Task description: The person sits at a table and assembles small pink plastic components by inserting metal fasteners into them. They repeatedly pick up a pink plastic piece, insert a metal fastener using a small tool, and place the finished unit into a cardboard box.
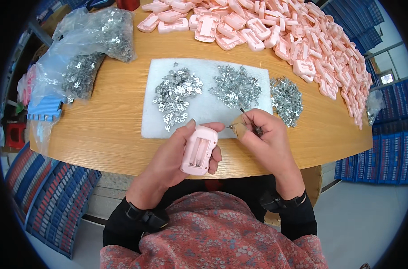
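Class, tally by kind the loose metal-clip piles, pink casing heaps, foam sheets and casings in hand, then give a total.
Loose metal-clip piles: 3
Pink casing heap: 1
White foam sheet: 1
Pink casing in left hand: 1
Total: 6

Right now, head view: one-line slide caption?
Left hand holds a pink casing, recess facing up; right hand near white pad bearing small metal parts; more casings piled beyond.

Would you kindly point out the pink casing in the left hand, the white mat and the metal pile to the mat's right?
Pink casing [199, 151]: head view, inside its recess.
White mat [206, 108]: head view, bare surface near its centre.
Metal pile [287, 101]: head view, its middle.
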Demonstrator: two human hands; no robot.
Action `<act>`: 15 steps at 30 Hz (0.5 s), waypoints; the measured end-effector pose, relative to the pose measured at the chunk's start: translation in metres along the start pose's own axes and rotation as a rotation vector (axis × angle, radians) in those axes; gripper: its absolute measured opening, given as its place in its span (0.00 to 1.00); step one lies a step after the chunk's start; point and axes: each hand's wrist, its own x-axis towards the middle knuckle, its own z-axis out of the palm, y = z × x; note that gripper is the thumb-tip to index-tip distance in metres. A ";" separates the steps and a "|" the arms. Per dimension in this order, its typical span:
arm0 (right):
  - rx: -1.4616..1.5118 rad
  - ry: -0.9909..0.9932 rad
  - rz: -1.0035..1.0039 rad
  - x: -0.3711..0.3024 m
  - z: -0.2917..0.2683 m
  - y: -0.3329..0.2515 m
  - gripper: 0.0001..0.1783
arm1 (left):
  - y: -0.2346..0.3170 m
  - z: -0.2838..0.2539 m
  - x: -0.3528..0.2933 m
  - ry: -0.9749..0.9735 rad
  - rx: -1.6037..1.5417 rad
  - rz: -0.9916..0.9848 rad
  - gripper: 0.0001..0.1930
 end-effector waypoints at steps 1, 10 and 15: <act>0.022 -0.009 0.018 -0.001 0.000 -0.001 0.07 | 0.000 -0.001 0.000 -0.008 0.010 -0.004 0.31; 0.114 -0.006 0.039 -0.006 -0.002 0.002 0.06 | -0.001 0.001 -0.001 -0.006 0.034 0.007 0.32; -0.156 0.093 -0.096 0.002 -0.010 0.012 0.06 | -0.002 0.002 0.001 0.020 0.000 0.014 0.32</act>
